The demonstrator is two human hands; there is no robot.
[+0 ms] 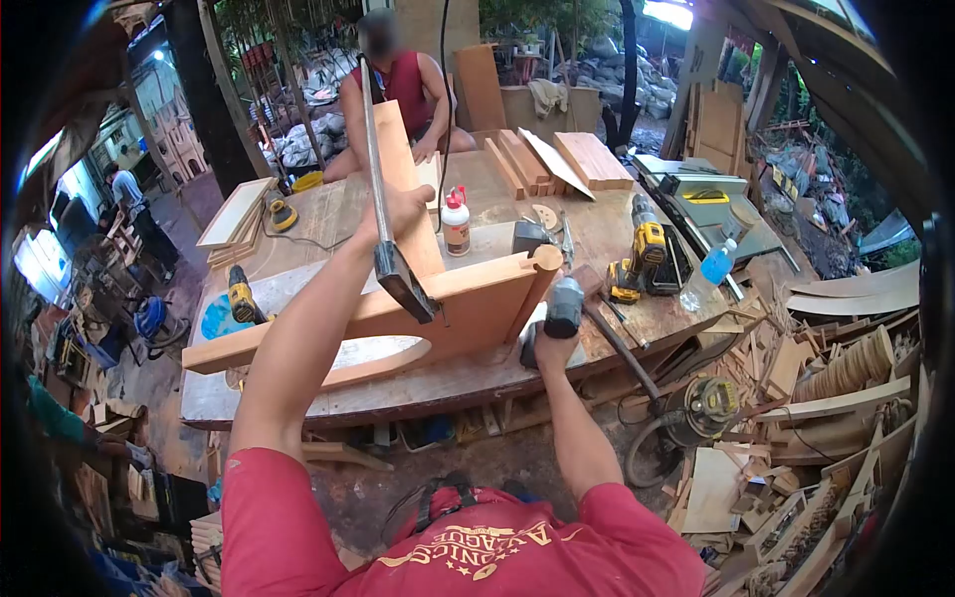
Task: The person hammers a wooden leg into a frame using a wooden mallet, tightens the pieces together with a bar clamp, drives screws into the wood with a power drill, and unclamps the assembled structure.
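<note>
My left hand (406,211) is closed on a light wooden board (428,249) that rises from the work. A long bar clamp (374,149) runs over that hand, its dark jaw lying over a wooden frame panel (473,298) with a curved cutout. The fingertips are hidden behind the bar and board. My right hand (555,350) grips a cordless drill (564,306) beside the right end of the panel, next to a round-topped post (544,259). Close by are a mallet (619,333) and a white glue bottle (456,224) with a red cap.
The workbench (328,403) also bears a yellow drill (649,249), a water bottle (711,267), a sander (284,216), another drill (241,296) and stacked boards (592,161). A person (408,95) sits across. Scrap wood (716,488) and a vacuum (701,410) are at right.
</note>
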